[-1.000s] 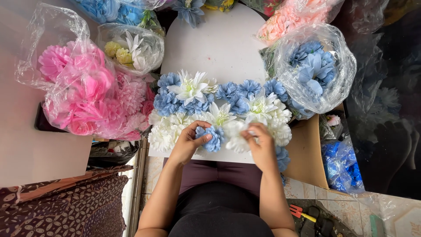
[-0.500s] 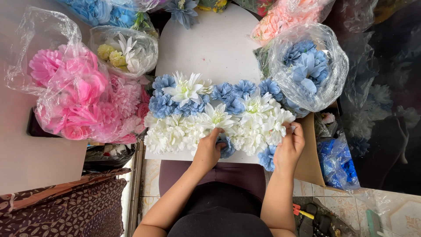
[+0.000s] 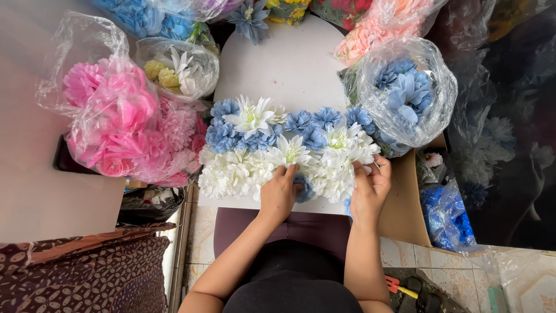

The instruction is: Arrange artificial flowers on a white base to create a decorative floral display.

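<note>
Head view, looking straight down onto a white arch-shaped board point(image 3: 284, 64) lying across the lap, its lower part packed with artificial flowers. What I note first is the shift since a second ago: both hands then sat close together at the middle of the front row, fingers working a blue bloom; half a second ago the right hand had slid out to the right end of the row. Now the left hand point(image 3: 279, 194) lies palm down with fingers curled over a blue flower point(image 3: 302, 188) at the board's near edge, pressing rather than pinching, so I read it as closed loosely on that bloom. The right hand point(image 3: 370, 188) cups the outer side of the white flower cluster point(image 3: 341, 168), thumb and fingers bent around the petals; it grips the cluster's edge lightly, though the fingertips are buried and I cannot see how firmly. Just beyond the left fingers sit white lily-like blooms point(image 3: 289, 150), and beyond those the row of blue flowers point(image 3: 313, 124). To my reading, the spread of the hands means the centre gap is now filled and the work has moved to seating and tidying the right end. Well to the left of the left hand is a bag of pink flowers point(image 3: 116, 127); just beyond the right hand stands a clear bag of blue flowers point(image 3: 405, 93).
</note>
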